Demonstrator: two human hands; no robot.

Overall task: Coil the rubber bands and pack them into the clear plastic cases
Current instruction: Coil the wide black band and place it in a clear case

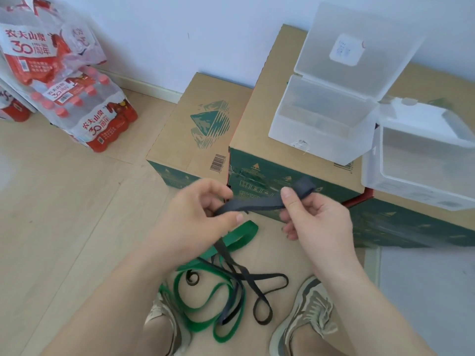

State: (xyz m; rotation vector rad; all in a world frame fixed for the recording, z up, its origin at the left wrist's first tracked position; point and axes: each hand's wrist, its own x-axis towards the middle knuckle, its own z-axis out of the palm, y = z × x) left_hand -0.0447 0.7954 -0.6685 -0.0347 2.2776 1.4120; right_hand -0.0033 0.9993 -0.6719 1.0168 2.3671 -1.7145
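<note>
My left hand (195,217) and my right hand (316,222) both pinch a dark grey rubber band (259,202), stretched flat between them above the floor. Its end folds over my right thumb, and the rest hangs down from my left hand into loops on the floor. A green rubber band (205,296) lies tangled with it on the floor between my feet. Two clear plastic cases stand open on the large cardboard box: one (321,122) with its lid raised, another (421,163) at the right edge.
A tall cardboard box (257,129) carries the cases; a lower box (190,129) stands to its left. Shrink-wrapped packs of water bottles (84,109) are stacked at the back left by the wall. My two shoes (305,317) flank the bands on the wooden floor.
</note>
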